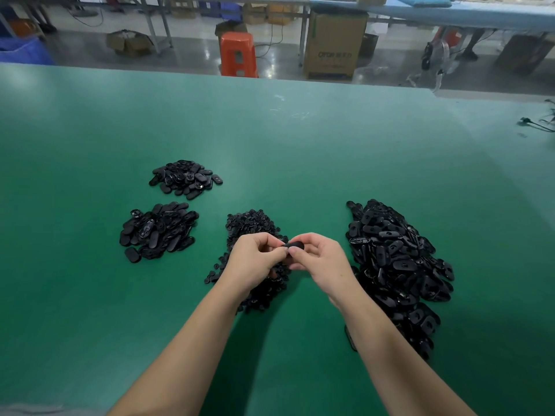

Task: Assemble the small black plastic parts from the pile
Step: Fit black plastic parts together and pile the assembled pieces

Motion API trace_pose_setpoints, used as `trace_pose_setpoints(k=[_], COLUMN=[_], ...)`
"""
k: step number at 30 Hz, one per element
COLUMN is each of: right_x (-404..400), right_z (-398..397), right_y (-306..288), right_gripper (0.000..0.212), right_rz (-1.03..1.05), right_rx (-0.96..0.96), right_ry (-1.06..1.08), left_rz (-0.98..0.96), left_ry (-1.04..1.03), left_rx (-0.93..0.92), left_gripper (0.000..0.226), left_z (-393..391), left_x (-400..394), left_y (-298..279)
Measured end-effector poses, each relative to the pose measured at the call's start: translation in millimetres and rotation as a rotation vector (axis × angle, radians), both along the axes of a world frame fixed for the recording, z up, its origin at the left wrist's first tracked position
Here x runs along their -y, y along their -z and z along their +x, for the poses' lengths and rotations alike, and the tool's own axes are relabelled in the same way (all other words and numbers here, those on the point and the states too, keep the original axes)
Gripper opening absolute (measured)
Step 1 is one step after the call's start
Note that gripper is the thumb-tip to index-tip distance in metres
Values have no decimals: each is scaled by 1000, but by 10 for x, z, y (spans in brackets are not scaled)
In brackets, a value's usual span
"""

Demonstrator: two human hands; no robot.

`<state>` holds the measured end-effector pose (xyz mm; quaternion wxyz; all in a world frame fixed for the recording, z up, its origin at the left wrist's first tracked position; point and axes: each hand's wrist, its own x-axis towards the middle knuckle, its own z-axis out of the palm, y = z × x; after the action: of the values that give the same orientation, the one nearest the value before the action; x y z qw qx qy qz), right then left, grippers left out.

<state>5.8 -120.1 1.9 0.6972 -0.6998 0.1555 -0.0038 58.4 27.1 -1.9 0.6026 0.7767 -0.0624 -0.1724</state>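
My left hand (pixel 255 259) and my right hand (pixel 321 259) meet above the middle pile of small black parts (pixel 249 223). Between the fingertips of both hands sits a small black oval part (pixel 295 245), which both hands pinch. To the right lies a large pile of oval black shells (pixel 396 265). Two smaller piles of oval black pieces lie to the left, one near (pixel 159 232) and one farther back (pixel 186 178). My hands and forearms hide the near part of the middle pile.
The green table (pixel 270 139) stretches far ahead to its back edge. Beyond it stand an orange stool (pixel 238 54) and a cardboard box (pixel 333 43) on the floor. Black cables (pixel 537 123) lie at the table's far right edge.
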Motion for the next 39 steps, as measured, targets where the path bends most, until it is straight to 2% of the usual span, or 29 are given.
trace_pose_setpoints(k=[16,25,35,39], right_x=[-58,-37,-45,-69], right_z=[40,26,25,28], right_y=[65,-4,-29,-14], right_gripper=[9,16,14,13], right_rz=[-199,-51,-150,-124], right_rx=[-21,-36,-23,-25], right_ry=[-9,-60,-50,-13], left_rz=[100,108,123,148], left_ry=[55,17,11,15], left_rx=[69,66,39,64], left_gripper=[8,11,11,13], left_z=[16,28,19,8], left_x=[-70,-64,-64,-71], left_y=[2,-27,-12,-22])
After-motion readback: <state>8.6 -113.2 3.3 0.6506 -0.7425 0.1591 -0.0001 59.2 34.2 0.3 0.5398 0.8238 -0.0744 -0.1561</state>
